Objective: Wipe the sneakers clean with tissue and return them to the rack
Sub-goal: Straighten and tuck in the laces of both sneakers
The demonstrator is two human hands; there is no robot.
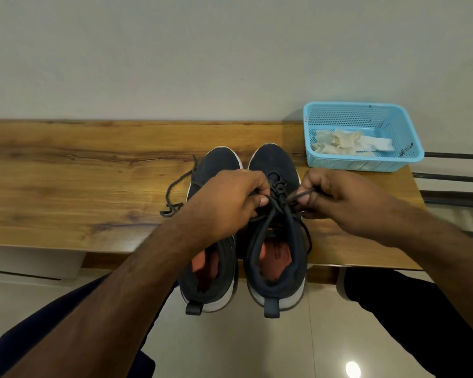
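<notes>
Two dark navy sneakers stood side by side on the wooden surface (66, 165), toes toward the pale wall and heels hanging over the near edge above the tiled floor (257, 350). The left sneaker (216, 165) showed an orange insole and a white sole, and its lace (175, 192) trailed loose across the wood to the left of the shoe. The right sneaker (276, 252) lay just beside it, with the same orange insole and a pull tab at the heel. Both hands worked at the laces of the right sneaker. The left hand (230, 200) was curled, its thumb and fingers pinching a strand of the right sneaker's lace (277, 200) over the tongue. The right hand (336, 197) was curled as well, pinching the other end of that lace between thumb and forefinger, the strand drawn taut between the two hands. A light blue plastic basket (410, 143) sat at the far right corner of the surface, near the toe of the right sneaker but apart from it, and held crumpled tissue (347, 143), some of it yellowed. Dark metal bars of the rack (453, 175) showed past the right end of the surface. Dark trouser legs framed the bottom of the view.
</notes>
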